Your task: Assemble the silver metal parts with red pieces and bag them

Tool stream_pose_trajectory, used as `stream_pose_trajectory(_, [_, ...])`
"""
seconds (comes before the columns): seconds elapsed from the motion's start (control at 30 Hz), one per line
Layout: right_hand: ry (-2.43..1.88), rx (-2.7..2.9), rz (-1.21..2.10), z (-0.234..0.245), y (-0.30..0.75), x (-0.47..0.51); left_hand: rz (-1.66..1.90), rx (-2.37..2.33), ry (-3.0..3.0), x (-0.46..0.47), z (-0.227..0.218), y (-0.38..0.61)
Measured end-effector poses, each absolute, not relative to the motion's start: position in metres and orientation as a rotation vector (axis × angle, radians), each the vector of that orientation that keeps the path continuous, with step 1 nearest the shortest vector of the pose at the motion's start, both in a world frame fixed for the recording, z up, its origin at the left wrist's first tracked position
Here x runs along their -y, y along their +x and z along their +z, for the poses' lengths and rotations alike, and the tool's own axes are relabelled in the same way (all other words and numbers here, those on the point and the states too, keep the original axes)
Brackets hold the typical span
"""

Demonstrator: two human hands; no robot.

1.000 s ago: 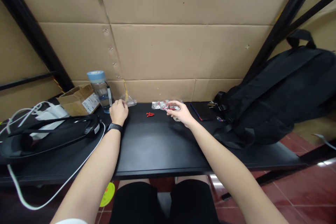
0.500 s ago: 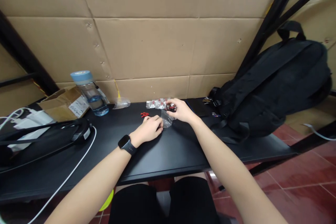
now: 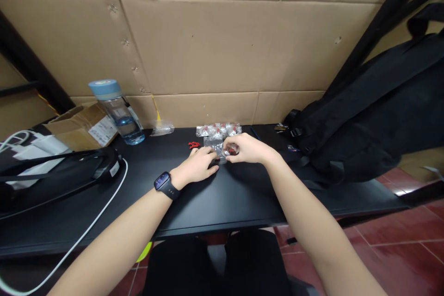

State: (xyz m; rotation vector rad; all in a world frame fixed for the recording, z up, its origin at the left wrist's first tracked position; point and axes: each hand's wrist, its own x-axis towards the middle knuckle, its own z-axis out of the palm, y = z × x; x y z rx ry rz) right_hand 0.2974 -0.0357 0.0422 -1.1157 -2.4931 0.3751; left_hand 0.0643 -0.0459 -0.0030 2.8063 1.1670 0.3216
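My right hand [image 3: 248, 148] curls its thumb and fingers around a small round clear-and-dark object with red in it [image 3: 231, 150]; its exact kind is too small to tell. Just left of it, my left hand [image 3: 200, 165] holds the near left edge of a clear plastic bag [image 3: 212, 142] down on the table, fingers bent and thumb apart. Beyond both hands lies a row of small clear wrapped packets with red parts [image 3: 218, 130]. A few small red pieces [image 3: 194, 144] rest beside the left fingertips.
At left on the black table [image 3: 215, 208] stand a blue-lidded water bottle [image 3: 125, 122], a cardboard box [image 3: 81, 127] and a black case [image 3: 86, 173] with a white cable [image 3: 93, 226]. Another clear bag [image 3: 162, 128] lies by the cardboard wall. A black backpack [image 3: 364, 115] sits at right.
My right hand has moved toward me from the packets with the round object, to beside the clear bag. The bag now lies flatter, and the camera view has tilted slightly.
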Motion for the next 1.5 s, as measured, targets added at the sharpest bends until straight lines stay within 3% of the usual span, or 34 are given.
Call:
stream_pose_trajectory(0.33, [-1.397, 2.59, 0.519, 0.04, 0.303, 0.034, 0.225, -1.041, 2.766, 0.048, -0.001, 0.059])
stream_pose_trajectory(0.63, [-1.235, 2.586, 0.309, 0.019, 0.294, 0.024, 0.193, -1.034, 2.658, 0.048, 0.001, 0.054])
stream_pose_trajectory(0.83, [-1.158, 2.554, 0.491, 0.017, 0.291, 0.022, 0.229, -0.955, 2.655, 0.045, -0.003, 0.05])
stream_pose_trajectory(1.3, [-1.395, 2.311, -0.152, -0.01, 0.265, 0.005, 0.21, -0.92, 2.667, 0.044, 0.005, 0.047])
stream_pose_trajectory(1.4, [-1.451, 2.244, -0.169, -0.012, 0.262, 0.003, 0.214, -0.898, 2.656, 0.041, 0.011, 0.043])
stream_pose_trajectory(1.5, [-1.255, 2.319, 0.049, -0.009, 0.268, 0.003, 0.265, -0.895, 2.63, 0.039, 0.017, 0.038])
